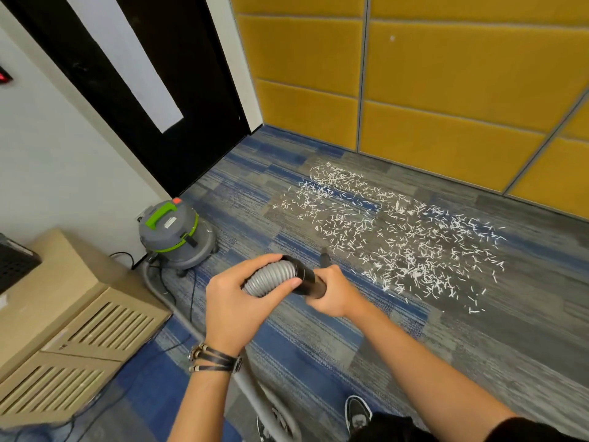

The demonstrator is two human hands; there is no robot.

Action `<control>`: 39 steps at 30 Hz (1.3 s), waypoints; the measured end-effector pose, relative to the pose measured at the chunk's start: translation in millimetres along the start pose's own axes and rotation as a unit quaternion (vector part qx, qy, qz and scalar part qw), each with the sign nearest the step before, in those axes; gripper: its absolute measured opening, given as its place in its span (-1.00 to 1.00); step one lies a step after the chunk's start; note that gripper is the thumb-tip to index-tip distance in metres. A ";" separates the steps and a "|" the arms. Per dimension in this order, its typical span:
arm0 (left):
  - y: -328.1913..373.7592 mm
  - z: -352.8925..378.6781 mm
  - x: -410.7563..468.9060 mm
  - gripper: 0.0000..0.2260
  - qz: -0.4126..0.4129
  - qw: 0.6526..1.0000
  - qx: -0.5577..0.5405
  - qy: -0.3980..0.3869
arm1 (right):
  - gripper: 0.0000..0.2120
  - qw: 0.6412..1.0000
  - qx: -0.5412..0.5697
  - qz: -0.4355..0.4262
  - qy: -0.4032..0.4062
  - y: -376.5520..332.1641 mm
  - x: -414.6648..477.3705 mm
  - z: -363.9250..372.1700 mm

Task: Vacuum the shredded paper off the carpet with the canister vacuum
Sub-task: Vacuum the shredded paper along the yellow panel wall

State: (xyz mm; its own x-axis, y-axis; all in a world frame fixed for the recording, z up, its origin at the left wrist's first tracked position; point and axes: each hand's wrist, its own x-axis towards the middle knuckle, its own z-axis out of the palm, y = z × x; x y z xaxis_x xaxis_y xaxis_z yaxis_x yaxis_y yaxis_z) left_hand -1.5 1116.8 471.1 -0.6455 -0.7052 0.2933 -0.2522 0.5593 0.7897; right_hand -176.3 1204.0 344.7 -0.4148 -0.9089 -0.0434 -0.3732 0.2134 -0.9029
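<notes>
Hands [236,301] [334,291] on hose [271,277] near paper's [398,237] edge

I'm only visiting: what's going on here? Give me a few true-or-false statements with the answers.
1. The left hand grips the grey hose; the right hand grips its black tube. True.
2. The shredded paper lies on bare wooden boards. False: it lies on blue-grey carpet.
3. The vacuum stands left of the paper. True.
4. The wall behind the paper is red. False: it has yellow panels.
</notes>
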 end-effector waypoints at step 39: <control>101.7 33.8 1.8 -0.60 0.097 0.994 -0.013 -0.054 | -0.62 0.979 0.078 -0.051 0.180 6.0 -90.2 -57.8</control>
State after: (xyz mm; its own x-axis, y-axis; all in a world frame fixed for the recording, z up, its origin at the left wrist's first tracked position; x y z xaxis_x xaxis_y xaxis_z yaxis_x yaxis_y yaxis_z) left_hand -52.7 1187.1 533.7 -0.7548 -0.5324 0.3831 -0.0973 0.6685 0.7373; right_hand -189.1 1308.1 367.9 -0.6587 -0.7308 0.1790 -0.3086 0.0455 -0.9501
